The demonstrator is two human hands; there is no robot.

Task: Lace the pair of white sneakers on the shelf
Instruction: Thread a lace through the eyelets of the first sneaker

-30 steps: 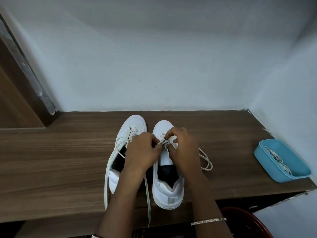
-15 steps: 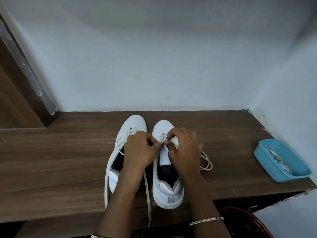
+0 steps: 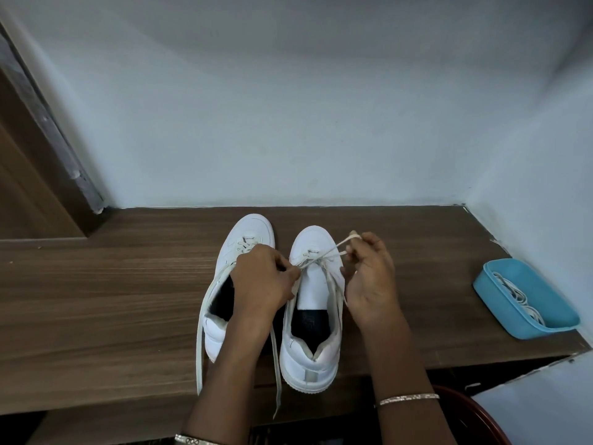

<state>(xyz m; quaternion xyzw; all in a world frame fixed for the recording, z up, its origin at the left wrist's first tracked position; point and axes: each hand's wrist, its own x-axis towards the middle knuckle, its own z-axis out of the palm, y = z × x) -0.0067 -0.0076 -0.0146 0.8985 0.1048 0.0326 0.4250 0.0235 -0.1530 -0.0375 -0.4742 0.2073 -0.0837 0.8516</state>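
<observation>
Lace had just been drawn out to the right: against the frame half a second before, the right hand (image 3: 369,277) had swung away from the left hand (image 3: 266,277), and the two no longer huddled together over the eyelets. I saw the cream flat shoelace (image 3: 324,253) stretched taut from the throat of the right white leather low-top sneaker (image 3: 309,316) up to the right hand's fingers (image 3: 354,248), which pinched it, a small loop of it standing above them. The left hand's fingers (image 3: 293,274) were pressed together on the same lace at that sneaker's left eyelet row.

I judged this a pull-through that snugged one crossing, so only the rows nearest the toe were done on this shoe.

The left white leather low-top sneaker (image 3: 239,252) stood just left of the right one on the brown wood-grain shelf (image 3: 112,300); its own lace ends (image 3: 199,342) trailed loose past the shelf's front edge, so it looked unfinished too.

Well to the right of the right sneaker sat a light blue plastic tray (image 3: 500,281) holding more pale laces (image 3: 516,297).

The left hand covered much of the left sneaker's eyelets, so I could not count its laced rows. Which eyelet the taut lace left was too fine to tell.
</observation>
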